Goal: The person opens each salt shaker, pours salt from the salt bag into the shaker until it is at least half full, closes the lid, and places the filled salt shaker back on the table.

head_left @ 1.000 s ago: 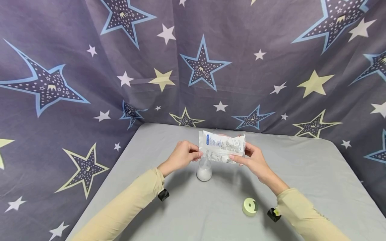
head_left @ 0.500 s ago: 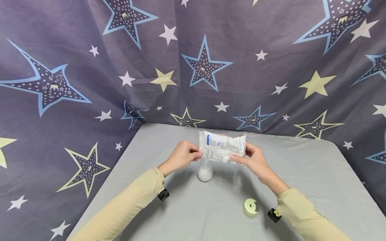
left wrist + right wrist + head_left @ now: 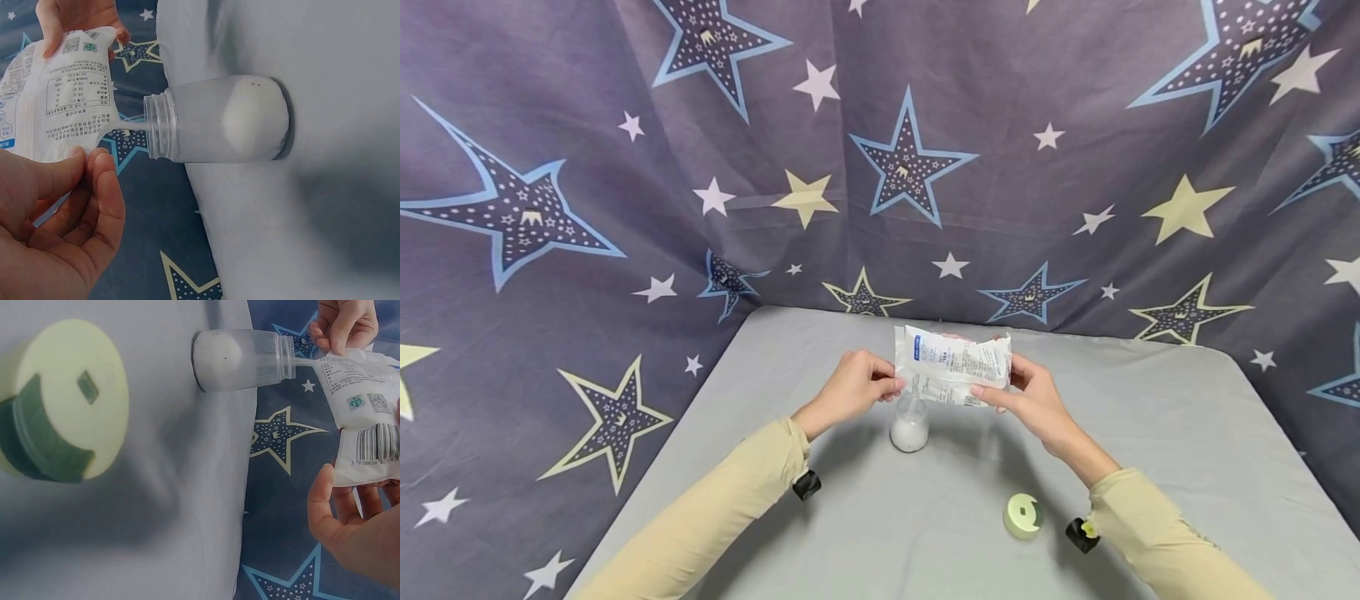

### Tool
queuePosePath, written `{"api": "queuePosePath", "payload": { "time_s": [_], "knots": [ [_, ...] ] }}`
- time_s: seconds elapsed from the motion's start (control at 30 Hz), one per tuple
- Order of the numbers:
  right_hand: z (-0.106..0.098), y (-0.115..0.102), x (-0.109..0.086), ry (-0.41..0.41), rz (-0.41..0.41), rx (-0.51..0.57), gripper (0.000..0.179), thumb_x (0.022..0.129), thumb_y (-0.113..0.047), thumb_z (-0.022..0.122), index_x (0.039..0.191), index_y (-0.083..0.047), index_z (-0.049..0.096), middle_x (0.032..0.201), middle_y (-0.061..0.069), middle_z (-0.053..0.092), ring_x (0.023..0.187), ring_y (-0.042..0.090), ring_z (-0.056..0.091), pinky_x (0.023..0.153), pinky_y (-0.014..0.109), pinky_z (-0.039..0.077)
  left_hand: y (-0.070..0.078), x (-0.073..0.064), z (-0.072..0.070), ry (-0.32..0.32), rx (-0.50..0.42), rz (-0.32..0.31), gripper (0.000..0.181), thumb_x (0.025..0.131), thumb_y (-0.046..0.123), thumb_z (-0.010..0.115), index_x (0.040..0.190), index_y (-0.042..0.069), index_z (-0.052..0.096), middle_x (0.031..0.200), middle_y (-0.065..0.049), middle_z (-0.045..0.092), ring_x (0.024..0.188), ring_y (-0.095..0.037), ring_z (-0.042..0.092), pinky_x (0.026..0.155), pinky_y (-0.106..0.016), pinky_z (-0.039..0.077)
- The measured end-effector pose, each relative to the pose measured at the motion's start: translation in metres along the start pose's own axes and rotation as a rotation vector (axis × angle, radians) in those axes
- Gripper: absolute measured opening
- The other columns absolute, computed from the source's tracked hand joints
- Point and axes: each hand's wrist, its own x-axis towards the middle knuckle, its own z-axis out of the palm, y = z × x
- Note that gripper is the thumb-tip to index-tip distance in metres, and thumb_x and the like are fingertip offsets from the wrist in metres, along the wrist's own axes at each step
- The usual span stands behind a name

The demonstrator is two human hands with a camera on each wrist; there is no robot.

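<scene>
Both hands hold a white printed plastic bag (image 3: pixel 953 367) tilted over a clear jar (image 3: pixel 909 427) in the head view. My left hand (image 3: pixel 856 385) pinches the bag's lower corner, beside its opening. My right hand (image 3: pixel 1036 408) grips the other end, thumb in front and fingers behind. In the left wrist view a thin white stream (image 3: pixel 129 126) runs from the bag's corner into the threaded jar mouth. White powder (image 3: pixel 253 122) fills the lower part of the jar, which stands upright on the table.
A pale green round lid (image 3: pixel 1022 515) with a darker green flap lies on the grey-covered table (image 3: pixel 925 533), nearer me and right of the jar. Behind the table hangs a dark star-patterned cloth (image 3: pixel 1037 192).
Hands, bag, jar and lid keep their places over the last second; only a very slight shift of the head view shows.
</scene>
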Motion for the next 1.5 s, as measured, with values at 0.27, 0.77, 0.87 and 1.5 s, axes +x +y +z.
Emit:
{"api": "queuePosePath", "payload": {
  "time_s": [0.27, 0.77, 0.87, 1.5],
  "knots": [
    [-0.0001, -0.0004, -0.0001, 0.002, 0.003, -0.006, 0.057, 0.088, -0.011, 0.086, 0.139, -0.001, 0.063, 0.113, 0.008, 0.070, 0.098, 0.018, 0.062, 0.068, 0.033, 0.057, -0.0007, 0.0001, 0.0000, 0.000, 0.000, -0.001, 0.024, 0.095, 0.006, 0.079, 0.071, 0.010, 0.076, 0.065, 0.007, 0.066, 0.061, -0.005, 0.059, 0.057, -0.022, 0.045],
    [0.0003, 0.0001, 0.0001, 0.004, 0.000, -0.011, 0.056, 0.088, -0.012, 0.086, 0.138, -0.001, 0.064, 0.111, 0.007, 0.071, 0.097, 0.018, 0.062, 0.068, 0.032, 0.057, -0.0019, -0.0006, 0.0003, -0.003, -0.001, -0.001, 0.019, 0.095, 0.006, 0.079, 0.077, 0.002, 0.079, 0.067, 0.005, 0.069, 0.061, -0.005, 0.062, 0.058, -0.022, 0.048],
    [0.0002, 0.0000, 0.0001, 0.005, 0.001, -0.016, 0.057, 0.088, -0.012, 0.086, 0.139, -0.001, 0.064, 0.112, 0.007, 0.071, 0.097, 0.018, 0.062, 0.068, 0.033, 0.057, -0.0018, -0.0006, 0.0005, -0.001, -0.008, -0.008, 0.018, 0.095, 0.005, 0.079, 0.077, 0.004, 0.080, 0.069, 0.003, 0.072, 0.062, -0.005, 0.063, 0.058, -0.022, 0.049],
    [0.0002, -0.0010, -0.0004, -0.004, -0.006, -0.013, 0.053, 0.088, -0.012, 0.086, 0.136, -0.001, 0.065, 0.111, 0.008, 0.071, 0.098, 0.020, 0.062, 0.068, 0.032, 0.056, -0.0009, -0.0011, 0.0006, 0.002, 0.008, -0.009, 0.023, 0.096, 0.007, 0.078, 0.073, 0.006, 0.077, 0.064, 0.008, 0.066, 0.060, -0.005, 0.059, 0.057, -0.022, 0.045]
  ]
}}
